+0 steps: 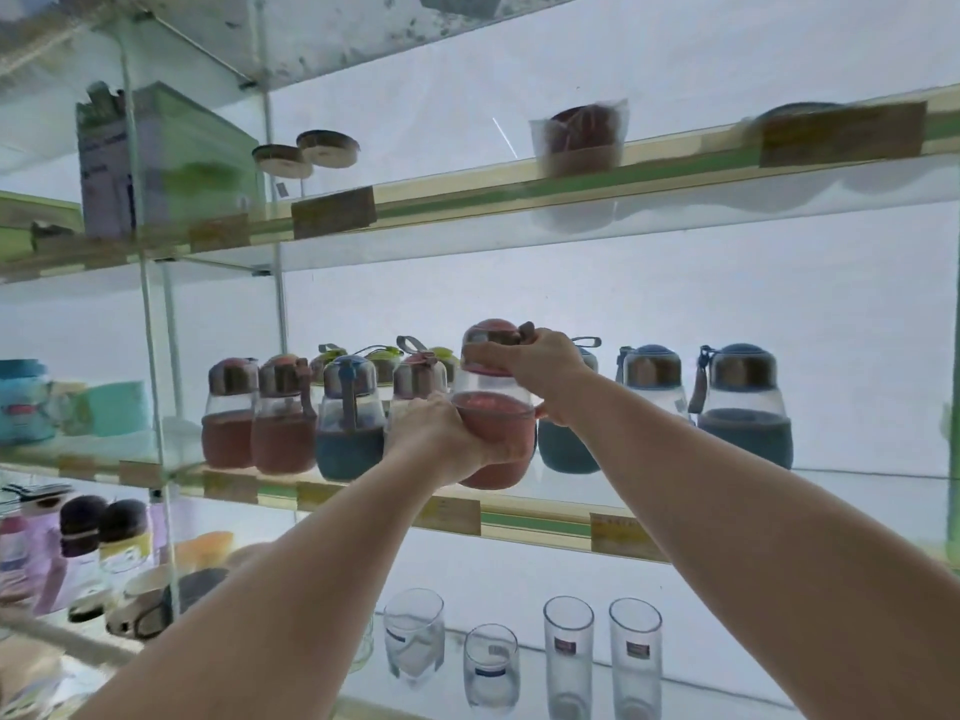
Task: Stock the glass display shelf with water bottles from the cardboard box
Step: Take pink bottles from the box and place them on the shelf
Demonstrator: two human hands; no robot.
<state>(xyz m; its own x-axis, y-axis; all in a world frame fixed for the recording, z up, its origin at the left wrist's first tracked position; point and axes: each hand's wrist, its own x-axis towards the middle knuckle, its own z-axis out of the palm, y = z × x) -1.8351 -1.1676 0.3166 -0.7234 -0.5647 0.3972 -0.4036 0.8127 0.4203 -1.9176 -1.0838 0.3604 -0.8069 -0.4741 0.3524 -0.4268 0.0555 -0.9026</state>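
while a red-sleeved water bottle (493, 407) is held at the front edge of the glass display shelf (545, 524), the stocking is judged to be well under way but not finished. read from left to right, the middle shelf already carries two red-sleeved bottles (254, 418), a blue-sleeved bottle (349, 420) with green-capped bottles (384, 358) behind it, and another red-capped bottle (418, 379) partly hidden by the left hand (439, 439). this hand is wrapped around the lower sleeve of the held bottle, while the right hand (535, 371) is closed over its domed cap and strap. the bottle appears to be raised slightly above or just at the shelf lip, tilted a little; whether its base touches the glass cannot be told. to the right, a blue-sleeved bottle (563, 444) largely covered by the right forearm, a blue-capped bottle (652, 374) behind it, and a large blue-sleeved bottle (745, 407) stand in line, and bare glass is seen beyond them, so room for more stock is judged to remain. the cardboard box is not in view, so the number of bottles left cannot be given.

the surface is a clear glass pane with a green and cream front strip bearing yellow price labels (621, 535). on the shelf above, a green carton (156, 158), two round lids (306, 150) and a wrapped red bottle (582, 140) are displayed; on the shelf below, dark-capped bottles (104, 532) at left and clear drinking glasses (569, 657) at right. a white backlit wall lies behind.
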